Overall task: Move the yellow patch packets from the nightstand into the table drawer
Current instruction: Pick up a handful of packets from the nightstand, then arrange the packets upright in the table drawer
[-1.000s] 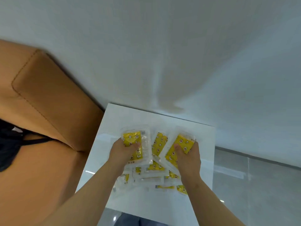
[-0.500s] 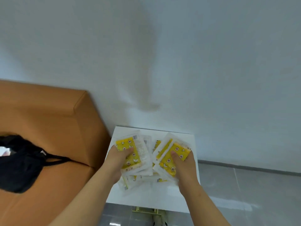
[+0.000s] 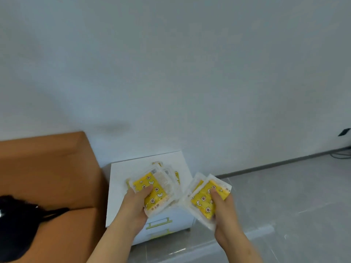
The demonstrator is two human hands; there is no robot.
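My left hand [image 3: 135, 204] grips a fanned stack of yellow patch packets [image 3: 157, 190] in clear wrappers, held above the white nightstand [image 3: 121, 177]. My right hand [image 3: 223, 211] grips a second stack of yellow packets [image 3: 204, 198], held off the nightstand's right side, over the floor. Thumbs press on the top packet of each stack. The nightstand top that shows around the stacks is bare white; part of it is hidden behind the packets. No table drawer shows.
A tan upholstered headboard and bed [image 3: 49, 168] stand left of the nightstand, with a black bag [image 3: 17, 221] lying on them. The nightstand front shows yellow drawer handles [image 3: 159, 223]. Grey tiled floor [image 3: 284, 196] spreads to the right, and cables [image 3: 340, 154] lie by the wall.
Both hands have lifted their stacks off the nightstand. The right hand has swung right, past the nightstand's edge. The view has tilted up and pulled back.
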